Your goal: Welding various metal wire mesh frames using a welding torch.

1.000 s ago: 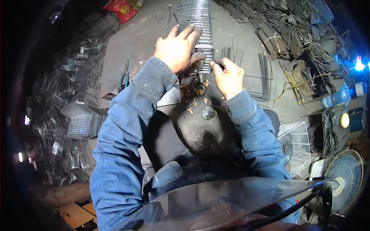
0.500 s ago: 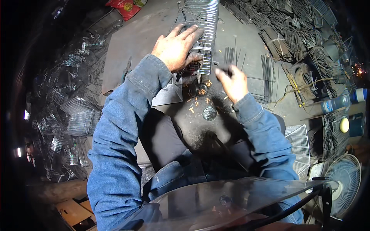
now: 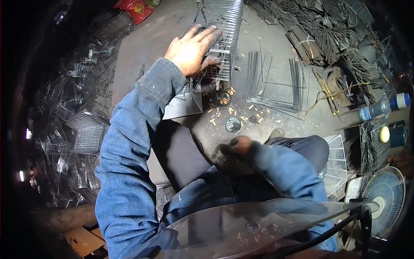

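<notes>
My left hand [image 3: 192, 49] lies on a shiny wire basket [image 3: 222, 64], its fingers stretched over the bars and the thumb at the near end. Low in front of my lap is my right hand [image 3: 242, 146], smeared by motion, with its fingers curled in. A dark shape [image 3: 222, 150] sits at its fingertips; I cannot make out what it is. Between the hands are a small round dish [image 3: 233, 125] of dark bits and another round dish [image 3: 224, 98] beside the basket. Cigarette butts [image 3: 212, 122] lie scattered around them.
Bent wire rods [image 3: 276, 101] lie right of the basket. Wire baskets [image 3: 88, 129] are heaped at the left, and rod bundles [image 3: 330, 34] at the far right. A water bottle [image 3: 374, 111], a fan [image 3: 384, 198] and a white wire basket [image 3: 334, 166] stand at the right. A clear visor edge [image 3: 258, 211] crosses the bottom.
My right hand has moved from beside the basket down toward my lap, uncovering the bent rods. The dark shape there has shifted left. My left hand and the basket have shifted slightly left in view.
</notes>
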The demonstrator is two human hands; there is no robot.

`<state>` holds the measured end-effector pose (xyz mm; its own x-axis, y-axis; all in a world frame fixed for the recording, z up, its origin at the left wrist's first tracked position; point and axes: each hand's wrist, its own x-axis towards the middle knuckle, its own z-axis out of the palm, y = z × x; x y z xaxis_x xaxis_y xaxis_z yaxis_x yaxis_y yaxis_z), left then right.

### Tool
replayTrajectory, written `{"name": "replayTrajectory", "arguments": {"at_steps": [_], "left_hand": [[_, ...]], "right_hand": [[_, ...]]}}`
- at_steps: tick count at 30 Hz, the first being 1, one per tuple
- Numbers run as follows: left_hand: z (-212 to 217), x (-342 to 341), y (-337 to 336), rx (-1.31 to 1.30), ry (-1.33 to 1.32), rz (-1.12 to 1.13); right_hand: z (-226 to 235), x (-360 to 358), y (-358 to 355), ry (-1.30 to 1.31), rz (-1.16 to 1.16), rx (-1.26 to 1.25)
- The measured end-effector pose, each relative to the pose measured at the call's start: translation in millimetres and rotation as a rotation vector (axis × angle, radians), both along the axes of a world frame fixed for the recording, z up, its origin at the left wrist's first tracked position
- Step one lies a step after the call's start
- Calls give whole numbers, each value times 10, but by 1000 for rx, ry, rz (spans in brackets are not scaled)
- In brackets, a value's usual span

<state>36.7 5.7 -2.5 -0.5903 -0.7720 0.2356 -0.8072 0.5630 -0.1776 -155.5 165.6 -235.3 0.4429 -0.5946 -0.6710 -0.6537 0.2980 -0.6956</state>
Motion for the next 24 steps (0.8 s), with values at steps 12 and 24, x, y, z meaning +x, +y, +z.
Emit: {"name": "replayTrajectory", "arguments": {"at_steps": [12,24], "left_hand": [[-33,150,-86,-18,1,-59],[-8,145,-73,-6,-13,-71]], "right_hand": [[2337,-913,252,-663,-733,-209],[2194,-721,210,-696,-669,-118]]}}
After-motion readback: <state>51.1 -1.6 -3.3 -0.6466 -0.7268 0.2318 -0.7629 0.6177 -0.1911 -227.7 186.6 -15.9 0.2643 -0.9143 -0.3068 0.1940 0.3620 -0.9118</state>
